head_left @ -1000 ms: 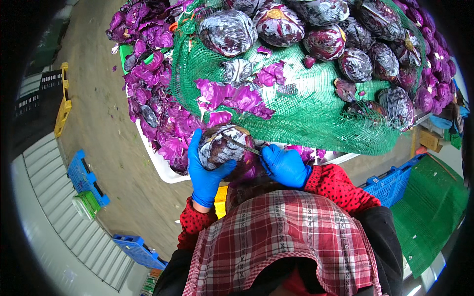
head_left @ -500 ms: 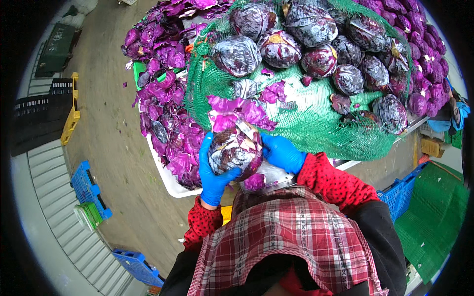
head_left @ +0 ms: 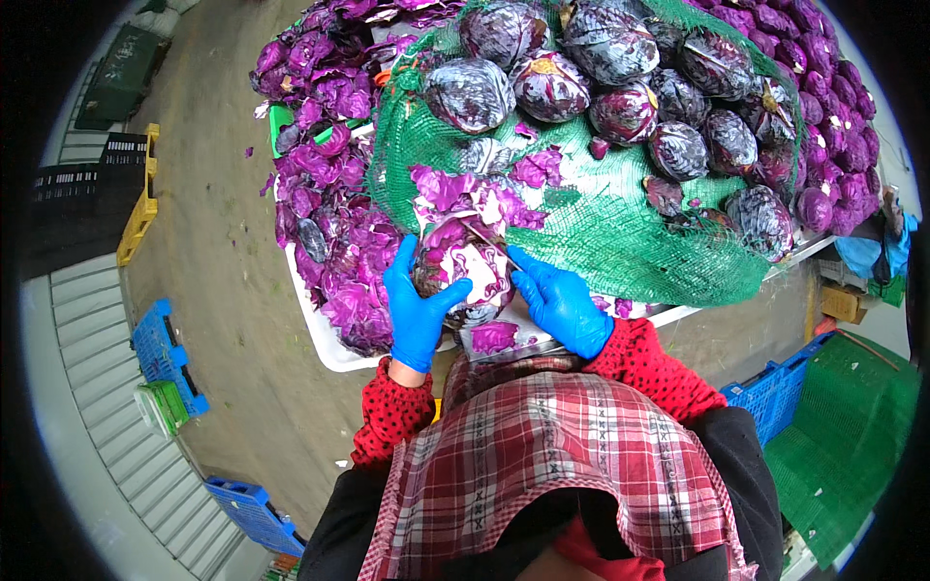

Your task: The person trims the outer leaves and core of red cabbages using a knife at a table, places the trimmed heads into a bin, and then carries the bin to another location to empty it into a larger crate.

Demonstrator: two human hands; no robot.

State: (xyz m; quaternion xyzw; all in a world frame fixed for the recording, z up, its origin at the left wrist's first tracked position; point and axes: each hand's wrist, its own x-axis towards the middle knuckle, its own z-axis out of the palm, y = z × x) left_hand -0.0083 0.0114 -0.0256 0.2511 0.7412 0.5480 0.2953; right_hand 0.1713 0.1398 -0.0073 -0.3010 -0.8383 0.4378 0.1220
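A red cabbage [head_left: 481, 268] is cradled in my left hand [head_left: 417, 308], gloved in blue, its fingers and thumb wrapped round the left side. A cut face with white and purple folds points up at me. My right hand [head_left: 565, 302], also gloved in blue, is closed at the cabbage's right edge. What its fingers hold, if anything, is too hidden to make out. Loose purple leaves [head_left: 448, 186] lie just beyond the cabbage on the green netting [head_left: 620, 247]. Below it, a purple leaf piece [head_left: 494, 336] rests at the table edge.
Several whole red cabbages [head_left: 610, 44] sit on the netting at the far side. Trimmed purple heads [head_left: 833, 145] are piled at the far right. A white bin [head_left: 334, 356] at my left overflows with purple leaves. Blue pallets [head_left: 170, 353] stand on the floor.
The cabbage has turned, so its pale cut face now shows upward. My right hand has drawn slightly down and back from its upper right side.
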